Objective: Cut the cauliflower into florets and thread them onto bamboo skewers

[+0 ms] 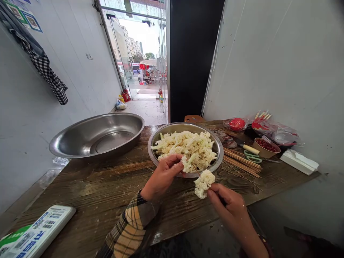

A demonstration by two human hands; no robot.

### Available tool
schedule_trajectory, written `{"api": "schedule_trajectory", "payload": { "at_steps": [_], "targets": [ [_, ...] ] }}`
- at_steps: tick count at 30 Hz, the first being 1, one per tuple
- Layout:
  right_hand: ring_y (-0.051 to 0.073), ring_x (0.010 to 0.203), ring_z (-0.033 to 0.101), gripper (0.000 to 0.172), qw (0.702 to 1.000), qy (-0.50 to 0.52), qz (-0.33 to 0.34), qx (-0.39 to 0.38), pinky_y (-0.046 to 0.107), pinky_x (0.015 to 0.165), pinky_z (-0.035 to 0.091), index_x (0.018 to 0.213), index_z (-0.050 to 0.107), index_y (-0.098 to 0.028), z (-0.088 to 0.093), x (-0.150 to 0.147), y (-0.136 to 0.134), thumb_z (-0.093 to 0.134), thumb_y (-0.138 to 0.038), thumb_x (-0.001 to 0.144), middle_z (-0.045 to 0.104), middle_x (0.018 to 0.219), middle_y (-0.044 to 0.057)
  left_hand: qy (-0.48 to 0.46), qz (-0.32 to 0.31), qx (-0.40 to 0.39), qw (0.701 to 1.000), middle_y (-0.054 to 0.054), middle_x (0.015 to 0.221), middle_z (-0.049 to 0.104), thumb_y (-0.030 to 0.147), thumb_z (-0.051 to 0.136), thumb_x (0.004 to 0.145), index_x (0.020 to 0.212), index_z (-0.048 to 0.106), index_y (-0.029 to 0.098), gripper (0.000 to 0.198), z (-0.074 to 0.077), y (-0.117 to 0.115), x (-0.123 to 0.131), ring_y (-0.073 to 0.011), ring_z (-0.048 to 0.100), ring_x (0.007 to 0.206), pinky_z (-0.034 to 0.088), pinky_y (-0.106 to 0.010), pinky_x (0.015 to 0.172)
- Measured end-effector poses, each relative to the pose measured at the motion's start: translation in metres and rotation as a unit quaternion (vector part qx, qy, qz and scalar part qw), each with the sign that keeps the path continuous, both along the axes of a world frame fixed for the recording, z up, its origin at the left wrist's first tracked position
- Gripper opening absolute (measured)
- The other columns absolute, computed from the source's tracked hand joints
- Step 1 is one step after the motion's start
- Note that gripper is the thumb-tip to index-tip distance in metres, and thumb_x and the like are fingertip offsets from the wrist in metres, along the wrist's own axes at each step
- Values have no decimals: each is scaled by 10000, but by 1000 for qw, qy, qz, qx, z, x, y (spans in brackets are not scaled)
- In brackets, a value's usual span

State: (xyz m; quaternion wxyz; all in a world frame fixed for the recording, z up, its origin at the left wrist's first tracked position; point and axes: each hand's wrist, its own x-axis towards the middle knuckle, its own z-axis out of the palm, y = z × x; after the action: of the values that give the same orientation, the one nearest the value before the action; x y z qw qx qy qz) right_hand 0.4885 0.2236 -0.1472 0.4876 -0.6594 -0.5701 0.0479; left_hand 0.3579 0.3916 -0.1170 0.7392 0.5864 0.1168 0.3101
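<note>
the left hand's (pixel 163 176) thumb and fingertips are pinched together on a small floret (pixel 187 165) at the near rim of the steel bowl (pixel 219 157), lifting it just clear of the cauliflower heap (pixel 188 147). the right hand's (pixel 232 209) fingers are curled shut at the lower edge of a second floret (pixel 204 183), held just near of the bowl over the table (pixel 102 193); whether they grip its stem or a stick through it i cannot tell, though what looks like a thin stick (pixel 197 174) shows between the two pieces. the florets look light, stiff at the stem and crumbly at the head, so a hard squeeze on the curd would likely shed bits; the short stem is the safer place to hold, and any piercing is best done through that firm core. they may be damp and a little slippery. further out, a wide empty basin (pixel 80 138) sits to the far left on the wooden top, a bundle of bamboo skewers (pixel 242 161) lies right of the bowl, with green scissors (pixel 252 157), a knife (pixel 245 147), a paper cup (pixel 266 147) of something red, and plastic bags (pixel 238 124) against the right wall. a printed card (pixel 34 233) lies at the near left corner.
</note>
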Motion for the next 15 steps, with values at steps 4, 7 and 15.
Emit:
{"api": "schedule_trajectory", "payload": {
  "at_steps": [4,7,15],
  "targets": [
    [99,586,565,185,1000,7,-10,-3,178,562,401,810,618,-203,-3,-2,3,479,-269,913,622,659,-31,-17,-27,-6,999,-43,878,577,347,695,738,1000,547,161,354,0,-7,5,-166,579,806,485,-267,660],
    [98,591,578,181,1000,9,-17,0,174,566,406,818,626,-200,-5,-4,5,482,-264,907,639,670,-32,9,32,26,999,-18,880,566,254,757,673,1002,507,174,421,-2,-9,9,-120,554,765,464,-230,664],
    [94,586,588,182,1000,13,-25,12,164,565,413,827,643,-192,-9,-9,8,487,-253,898,648,667,-33,100,115,112,982,16,726,536,304,707,715,851,524,145,278,-5,-7,9,-81,489,608,413,-212,560]
  ]
}}
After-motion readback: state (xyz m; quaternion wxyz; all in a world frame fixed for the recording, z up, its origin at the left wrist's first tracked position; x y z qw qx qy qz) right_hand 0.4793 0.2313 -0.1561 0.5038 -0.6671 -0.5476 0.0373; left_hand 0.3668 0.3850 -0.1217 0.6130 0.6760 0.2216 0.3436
